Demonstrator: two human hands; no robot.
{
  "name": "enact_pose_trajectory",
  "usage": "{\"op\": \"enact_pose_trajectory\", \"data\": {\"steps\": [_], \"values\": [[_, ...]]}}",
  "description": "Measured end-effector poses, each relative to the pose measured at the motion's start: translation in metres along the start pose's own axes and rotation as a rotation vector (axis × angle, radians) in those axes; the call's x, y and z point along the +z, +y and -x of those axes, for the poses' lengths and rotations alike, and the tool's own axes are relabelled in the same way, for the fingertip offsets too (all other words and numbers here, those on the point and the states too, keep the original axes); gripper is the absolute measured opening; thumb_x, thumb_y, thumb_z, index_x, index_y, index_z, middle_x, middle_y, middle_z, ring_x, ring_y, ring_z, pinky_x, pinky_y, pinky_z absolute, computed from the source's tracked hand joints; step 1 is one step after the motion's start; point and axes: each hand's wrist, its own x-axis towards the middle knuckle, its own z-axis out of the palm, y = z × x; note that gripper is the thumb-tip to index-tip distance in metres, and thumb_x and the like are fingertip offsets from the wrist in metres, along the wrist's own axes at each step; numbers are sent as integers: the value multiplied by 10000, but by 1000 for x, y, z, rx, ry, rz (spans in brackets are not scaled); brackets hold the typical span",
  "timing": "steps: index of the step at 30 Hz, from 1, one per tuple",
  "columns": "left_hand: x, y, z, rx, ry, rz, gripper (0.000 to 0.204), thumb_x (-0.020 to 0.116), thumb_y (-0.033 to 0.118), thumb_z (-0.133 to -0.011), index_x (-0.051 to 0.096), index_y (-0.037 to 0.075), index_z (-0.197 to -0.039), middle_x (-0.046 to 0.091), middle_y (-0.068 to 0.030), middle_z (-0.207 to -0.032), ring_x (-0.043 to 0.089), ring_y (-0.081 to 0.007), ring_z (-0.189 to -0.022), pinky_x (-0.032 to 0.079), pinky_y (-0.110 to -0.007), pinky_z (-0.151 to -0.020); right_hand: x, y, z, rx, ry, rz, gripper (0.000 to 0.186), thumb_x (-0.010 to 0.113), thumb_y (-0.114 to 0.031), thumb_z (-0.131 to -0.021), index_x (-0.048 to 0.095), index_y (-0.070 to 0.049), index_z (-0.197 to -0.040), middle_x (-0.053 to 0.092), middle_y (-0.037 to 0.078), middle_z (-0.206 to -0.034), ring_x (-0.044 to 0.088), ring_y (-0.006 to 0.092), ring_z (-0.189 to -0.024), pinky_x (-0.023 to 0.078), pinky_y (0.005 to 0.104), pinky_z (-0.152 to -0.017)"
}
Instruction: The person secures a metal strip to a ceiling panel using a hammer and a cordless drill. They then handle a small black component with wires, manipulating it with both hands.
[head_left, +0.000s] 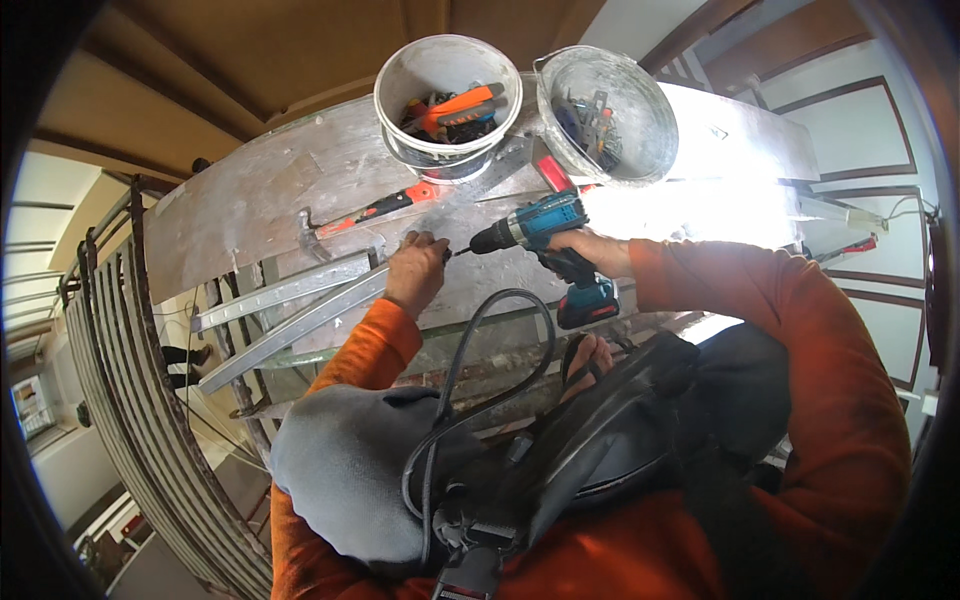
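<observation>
My right hand (596, 252) grips the handle of a blue and black cordless drill (540, 222), whose bit points left toward my other hand. Close to the bit's tip, my left hand (415, 270) is closed around the near end of a silver metal profile (300, 328); its fingers hide that end, so I cannot tell whether the bit touches it. A second metal profile (285, 290) lies just beyond the first. Past my left hand, a hammer (375, 208) with an orange and black handle rests on the whitish-stained board (240, 220).
At the board's far side stand a white bucket (450, 165) of tools, orange handles showing, and a dirty bucket (650, 120) with small metal pieces. A red object (553, 173) lies between them. Metal railings (150, 400) run along the left, with a drop below. A black cable (545, 320) loops over my lap.
</observation>
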Motion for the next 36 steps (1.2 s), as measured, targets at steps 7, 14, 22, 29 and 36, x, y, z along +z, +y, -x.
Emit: {"op": "enact_pose_trajectory", "data": {"steps": [7,14,22,29,36], "values": [[-36,14,-6,-54,147,319,369,639,20,-807,730,111,-1152,667,-100,-1088,631,-318,-1035,536,-434,-906,-1,-26,1,-213,258,593,488,686,-313,-820,653,39,-1156,686,156,-929,652,308,-849,511,405,-783],[-165,43,-62,265,470,163,510,674,-43,-750,726,152,-1217,679,-123,-1080,642,-332,-1032,542,-405,-914,20,-56,21,-185,332,1273,459,666,-332,-839,697,83,-1032,712,277,-995,700,394,-974,542,442,-876],[-191,-36,-36,120,592,162,513,655,0,-750,618,51,-1260,641,-196,-1217,586,-402,-1156,473,-451,-1007,55,-99,54,-501,188,1633,272,658,-265,-868,725,-42,-1009,728,207,-953,696,403,-951,538,482,-857],[-99,-85,184,-387,320,-47,677,660,-31,-699,538,79,-1356,586,-196,-1291,518,-419,-1252,384,-517,-1104,123,-132,11,-751,-232,1642,267,610,-188,-890,669,-46,-1108,717,195,-1007,684,390,-977,527,490,-880],[-88,-131,204,-346,192,-26,734,700,-37,-686,545,129,-1384,582,-154,-1312,527,-378,-1251,385,-491,-1119,206,-100,-58,-830,-316,1181,610,737,-277,-889,511,-58,-1411,704,157,-1146,672,308,-1018,527,410,-912]]}}
